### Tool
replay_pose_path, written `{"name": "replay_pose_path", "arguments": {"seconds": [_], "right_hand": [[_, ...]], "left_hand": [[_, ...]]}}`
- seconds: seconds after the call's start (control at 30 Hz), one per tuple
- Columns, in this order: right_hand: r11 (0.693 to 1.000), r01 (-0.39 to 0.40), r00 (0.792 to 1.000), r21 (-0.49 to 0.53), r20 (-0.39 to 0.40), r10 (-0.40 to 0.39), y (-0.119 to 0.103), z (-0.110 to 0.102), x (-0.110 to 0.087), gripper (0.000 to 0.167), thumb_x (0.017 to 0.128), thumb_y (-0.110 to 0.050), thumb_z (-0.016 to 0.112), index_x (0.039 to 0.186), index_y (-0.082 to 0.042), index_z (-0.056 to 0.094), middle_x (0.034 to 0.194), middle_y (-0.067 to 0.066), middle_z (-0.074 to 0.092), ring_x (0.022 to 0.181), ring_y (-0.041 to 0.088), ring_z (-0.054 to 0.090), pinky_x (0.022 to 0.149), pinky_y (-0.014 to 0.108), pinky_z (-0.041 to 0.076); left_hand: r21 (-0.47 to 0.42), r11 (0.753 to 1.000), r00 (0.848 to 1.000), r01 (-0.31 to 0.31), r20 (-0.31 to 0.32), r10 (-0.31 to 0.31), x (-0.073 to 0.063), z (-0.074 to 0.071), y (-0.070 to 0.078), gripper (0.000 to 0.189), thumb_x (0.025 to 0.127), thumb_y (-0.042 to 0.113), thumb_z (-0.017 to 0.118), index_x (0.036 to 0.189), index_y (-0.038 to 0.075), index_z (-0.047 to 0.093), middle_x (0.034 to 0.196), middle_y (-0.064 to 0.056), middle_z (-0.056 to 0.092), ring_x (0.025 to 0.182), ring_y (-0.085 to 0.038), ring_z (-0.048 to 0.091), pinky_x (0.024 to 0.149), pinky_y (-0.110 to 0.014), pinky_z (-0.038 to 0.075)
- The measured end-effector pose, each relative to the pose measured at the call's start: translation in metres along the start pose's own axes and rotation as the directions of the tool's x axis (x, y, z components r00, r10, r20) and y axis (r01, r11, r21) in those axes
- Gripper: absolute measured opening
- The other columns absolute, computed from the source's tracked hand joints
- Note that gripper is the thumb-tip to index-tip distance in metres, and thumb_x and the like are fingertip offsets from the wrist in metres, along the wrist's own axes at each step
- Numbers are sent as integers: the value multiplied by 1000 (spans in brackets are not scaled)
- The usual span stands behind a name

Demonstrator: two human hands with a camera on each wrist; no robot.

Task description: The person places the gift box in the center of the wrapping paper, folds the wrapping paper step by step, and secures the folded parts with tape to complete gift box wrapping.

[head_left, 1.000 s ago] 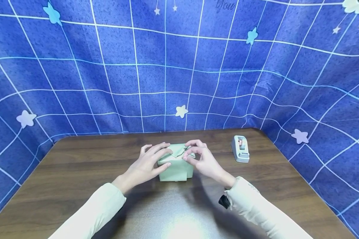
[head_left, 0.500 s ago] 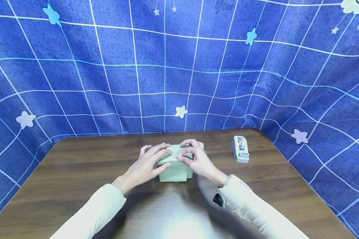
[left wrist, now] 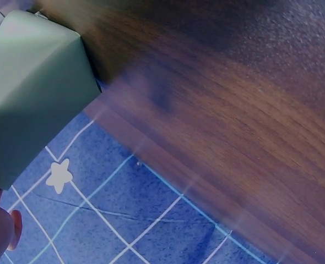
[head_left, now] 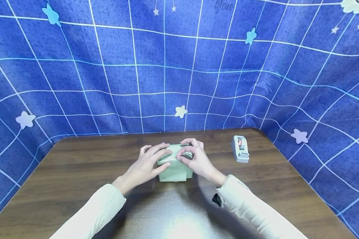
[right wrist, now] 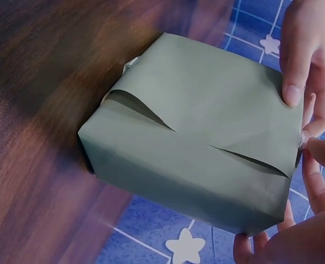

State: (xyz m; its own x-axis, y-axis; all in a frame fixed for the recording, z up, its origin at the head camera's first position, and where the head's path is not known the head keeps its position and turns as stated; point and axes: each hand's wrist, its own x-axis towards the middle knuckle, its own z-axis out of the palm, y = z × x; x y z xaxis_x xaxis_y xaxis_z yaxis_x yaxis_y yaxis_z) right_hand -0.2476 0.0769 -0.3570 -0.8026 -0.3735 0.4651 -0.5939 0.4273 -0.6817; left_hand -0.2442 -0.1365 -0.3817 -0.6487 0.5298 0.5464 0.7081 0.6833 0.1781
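A small box wrapped in pale green paper [head_left: 170,173] stands on the table in the head view. My left hand [head_left: 148,163] holds its left side, fingers over the top and thumb against the front. Thumb and index finger of my right hand [head_left: 194,158] come together at the edge of a paper flap [head_left: 174,154] on top; its other fingers reach over the far right of the box. In the right wrist view, the box's front [right wrist: 223,104] has two narrow gaps along a paper seam. Part of the box [left wrist: 36,82] fills the upper left of the left wrist view.
A pale tape dispenser [head_left: 240,149] stands on the brown wooden table [head_left: 87,159], to the right of the box. Behind and to the right hangs a blue curtain [head_left: 179,79] with white lines and stars. A dark strap [head_left: 216,199] shows under the right cuff.
My right hand has moved left across the box top, and the flap that stood raised now lies lower. My left hand stays where it was.
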Motion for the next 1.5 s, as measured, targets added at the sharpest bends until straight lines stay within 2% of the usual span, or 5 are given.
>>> {"name": "replay_pose_path", "arguments": {"seconds": [0.37,0.6,1.0,1.2,1.5], "right_hand": [[998,47,997,-37,-61,-49,5,6,0,5,77,-17,71,76,-14,67,118,11,52,117,30,30,94,47,32],[998,44,994,-48,-94,-49,3,8,0,16,72,-7,74,74,-19,63,118,11,51,116,31,32,93,49,32],[996,41,994,-77,-96,-48,4,9,0,14,72,-10,74,81,-16,65,119,8,48,114,32,33,91,47,33],[997,55,990,-63,-129,-63,3,9,0,29,70,-8,76,94,-12,62,119,12,48,109,30,36,87,42,34],[996,68,993,-54,-89,-72,8,8,-1,10,75,-12,73,83,-16,69,120,9,46,113,30,32,92,46,31]], "left_hand": [[3,1000,1000,-7,-22,7,0,2,0,33,86,35,62,116,22,55,134,-3,49,128,-21,41,99,-49,24],[12,1000,1000,-8,-23,8,1,3,0,33,86,33,62,115,21,56,134,-4,49,128,-22,41,97,-52,25],[14,1000,1000,-10,-24,10,1,1,0,34,86,35,61,116,21,56,134,-5,49,129,-22,40,99,-50,24],[19,1000,1000,-10,-25,10,1,1,-1,35,86,34,62,117,21,55,134,-4,49,129,-21,41,98,-50,25],[13,1000,1000,-2,-16,3,1,1,0,35,86,35,61,118,22,55,135,-3,48,129,-21,40,99,-51,24]]}}
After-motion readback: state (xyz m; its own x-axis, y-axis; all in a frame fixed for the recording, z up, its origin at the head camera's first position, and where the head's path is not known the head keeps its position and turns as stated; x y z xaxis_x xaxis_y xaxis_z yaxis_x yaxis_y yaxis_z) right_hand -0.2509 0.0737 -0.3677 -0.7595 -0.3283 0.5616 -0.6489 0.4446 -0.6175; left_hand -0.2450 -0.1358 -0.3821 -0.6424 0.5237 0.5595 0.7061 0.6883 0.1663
